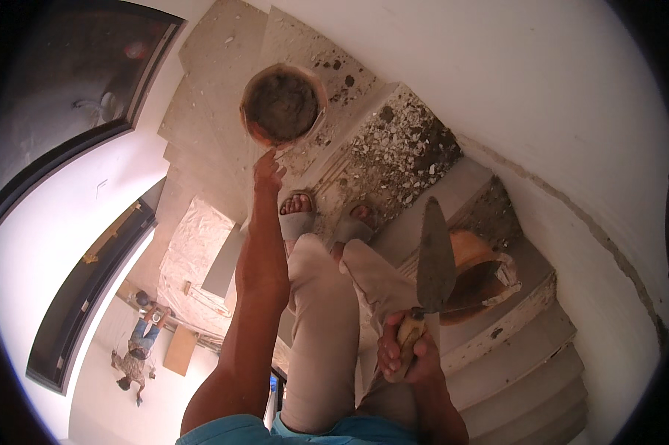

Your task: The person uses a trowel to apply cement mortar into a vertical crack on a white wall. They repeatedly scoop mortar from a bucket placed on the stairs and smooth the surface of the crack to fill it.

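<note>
My right hand [410, 354] is wrapped round the wooden handle of a trowel [436, 259], whose grey pointed blade stands away from me. Beyond my knees, my left arm is stretched out. My left hand [269, 172] is at the near rim of a round orange-brown bucket [247, 122], its fingers partly curled; what they grip, if anything, is too small to make out. Grey wet mortar [282, 104] fills much of that bucket. Behind the trowel blade, a second orange bucket [471, 248] with a pale, crusted rim sits on a stair step, partly hidden.
Broken rubble [405, 148] lies on the landing beyond my sandalled feet [297, 215]. Stair steps [523, 371] descend at the lower right beside a white wall [571, 89]. Dark-framed openings [75, 96] are at left. Far below at left, people [138, 345] are near a brown board [179, 351].
</note>
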### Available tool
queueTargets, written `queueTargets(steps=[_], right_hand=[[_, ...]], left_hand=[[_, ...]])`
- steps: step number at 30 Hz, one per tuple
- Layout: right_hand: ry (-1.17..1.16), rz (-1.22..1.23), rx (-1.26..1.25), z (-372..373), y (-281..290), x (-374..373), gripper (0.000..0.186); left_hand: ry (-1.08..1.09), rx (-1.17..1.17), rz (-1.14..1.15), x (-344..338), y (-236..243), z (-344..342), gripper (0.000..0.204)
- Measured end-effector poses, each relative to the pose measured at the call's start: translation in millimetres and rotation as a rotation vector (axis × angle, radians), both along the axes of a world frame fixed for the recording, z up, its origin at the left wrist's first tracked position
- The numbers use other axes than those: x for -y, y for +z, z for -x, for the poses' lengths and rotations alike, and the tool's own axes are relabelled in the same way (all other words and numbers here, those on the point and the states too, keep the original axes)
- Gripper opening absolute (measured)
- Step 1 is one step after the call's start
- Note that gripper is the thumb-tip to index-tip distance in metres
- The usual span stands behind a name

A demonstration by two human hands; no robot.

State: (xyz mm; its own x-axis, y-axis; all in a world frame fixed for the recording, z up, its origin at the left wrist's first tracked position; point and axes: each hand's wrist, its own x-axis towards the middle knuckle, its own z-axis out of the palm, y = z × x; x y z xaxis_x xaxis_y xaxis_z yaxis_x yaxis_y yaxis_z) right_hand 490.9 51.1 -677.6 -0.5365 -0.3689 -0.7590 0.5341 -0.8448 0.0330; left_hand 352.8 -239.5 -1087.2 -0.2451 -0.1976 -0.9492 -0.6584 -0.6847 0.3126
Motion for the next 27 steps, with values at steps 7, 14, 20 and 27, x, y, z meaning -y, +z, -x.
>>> queueTargets(steps=[7,14,20,27], right_hand=[[0.011,-0.044,0.030,10,5,-2,0.069],[0.106,-0.084,-0.010,12,5,-2,0.073],[0.086,-0.030,-0.120,1,0,0,0.072],[0.018,-0.062,-0.119,-25,7,19,0.072]], left_hand=[[0.174,-0.085,-0.062,12,-6,12,0.032],[0.420,-0.229,-0.070,-30,64,89,0.022],[0.284,-0.008,0.077,-38,128,86,0.024],[-0.137,-0.125,-0.010,-39,267,78,0.022]])
